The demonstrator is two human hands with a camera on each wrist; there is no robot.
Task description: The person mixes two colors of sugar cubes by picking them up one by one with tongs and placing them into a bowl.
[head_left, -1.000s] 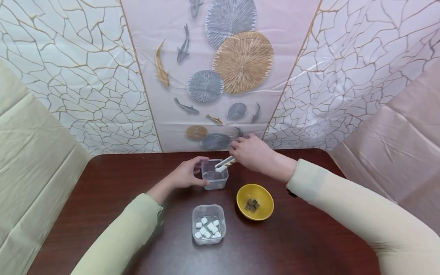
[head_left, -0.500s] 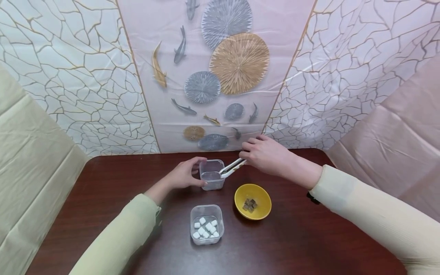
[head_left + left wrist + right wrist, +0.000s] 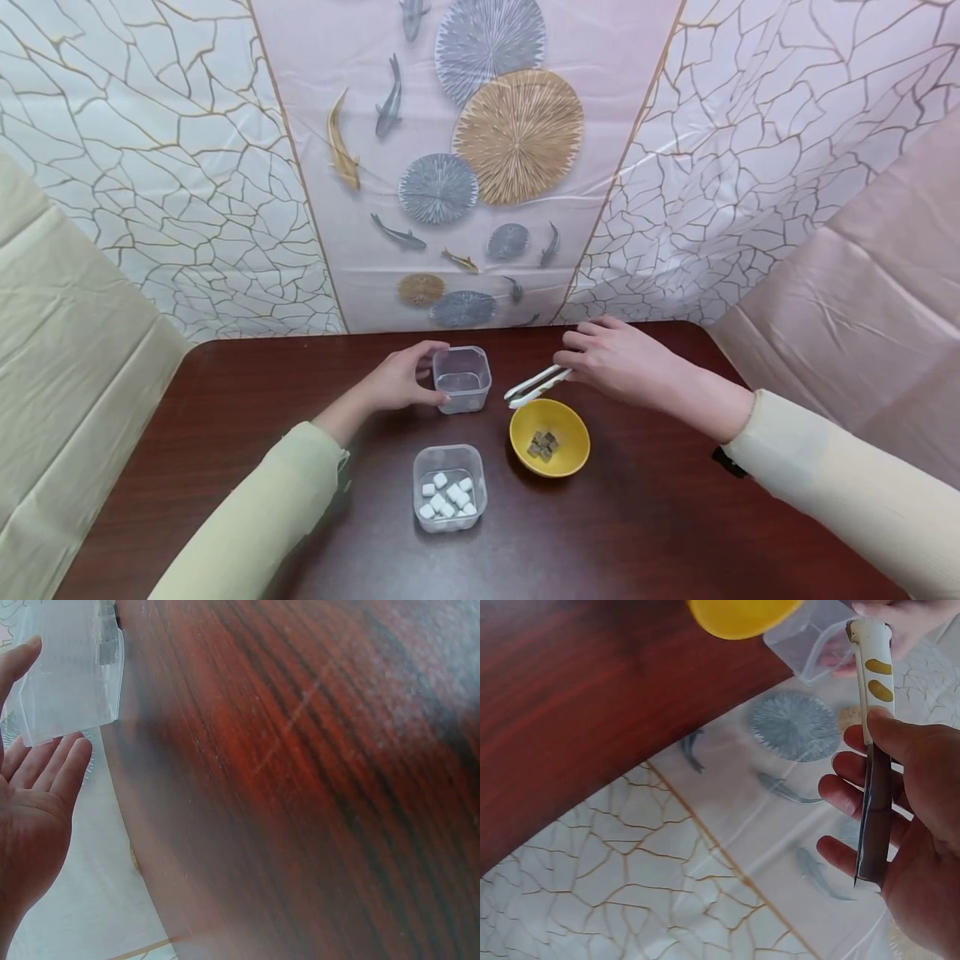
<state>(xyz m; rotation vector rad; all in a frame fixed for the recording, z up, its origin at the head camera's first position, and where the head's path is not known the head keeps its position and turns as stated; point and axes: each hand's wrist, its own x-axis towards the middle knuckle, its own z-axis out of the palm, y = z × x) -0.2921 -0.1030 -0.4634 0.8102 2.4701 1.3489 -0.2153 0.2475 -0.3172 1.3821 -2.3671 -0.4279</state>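
Noted nearest on the worktop (image 3: 600, 529): a front tub (image 3: 448, 525) of white cubes (image 3: 453, 497); beyond, rightward, a yellow bowl (image 3: 568, 457) of brown cubes (image 3: 543, 446). Past that, saw tongs (image 3: 542, 387) clasped in the right hand (image 3: 611, 358), with tips by the bowl's far rim (cannot tell if touching). Leftward, found a rear tub (image 3: 467, 402) gripped in the left hand (image 3: 399, 380).

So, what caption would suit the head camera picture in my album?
Left hand holding the far clear tub, right hand holding tongs near a yellow bowl of brown cubes.
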